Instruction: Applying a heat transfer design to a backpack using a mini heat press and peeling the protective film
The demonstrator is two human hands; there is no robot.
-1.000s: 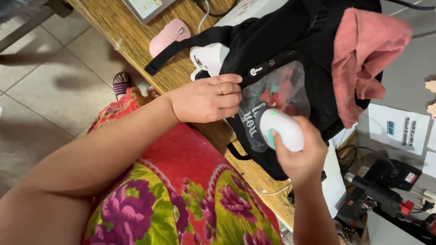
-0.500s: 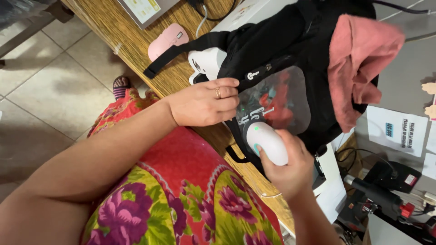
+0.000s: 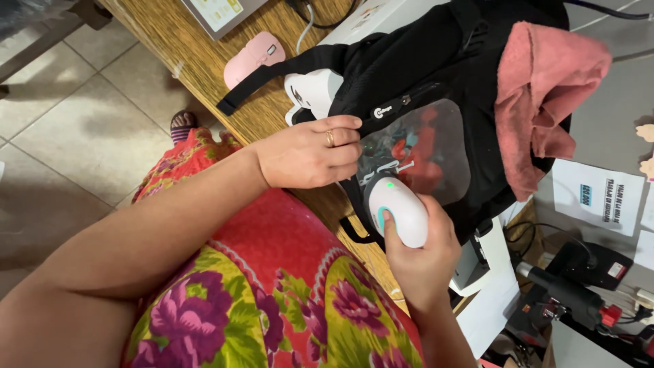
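The fingers (image 3: 436, 225) of the right hand (image 3: 426, 262) are wrapped around a small white handheld device (image 3: 402, 211) with a rounded body, the thumb lying along its near face on a teal button and a green light glowing near its top; the left hand (image 3: 306, 153), with a ring on one finger, has its fingers curled narrow and pressed flat onto the black backpack (image 3: 422, 61), pinning the fabric just beside the clear plastic pocket (image 3: 429, 146) without closing round anything. The device's long axis runs from the right wrist up and to the left, so its far end points at the lower left corner of that pocket and sits touching or nearly touching the bag; I cannot tell which, since the tip is hidden against the dark fabric. The left fingertips lie just above and left of the device's tip, so both hands meet at the same patch, with the right hand the one bearing the tool. Red shapes show through the pocket but are too blurred to name. A pink cloth (image 3: 545, 95) hangs over the bag's upper right. Farther off on the wooden table (image 3: 184, 41) lies a pink computer mouse (image 3: 253, 58); a white object under the bag's strap is mostly covered. The person's floral garment (image 3: 272, 300) fills the lower frame, and the table's right side is cut off by clutter
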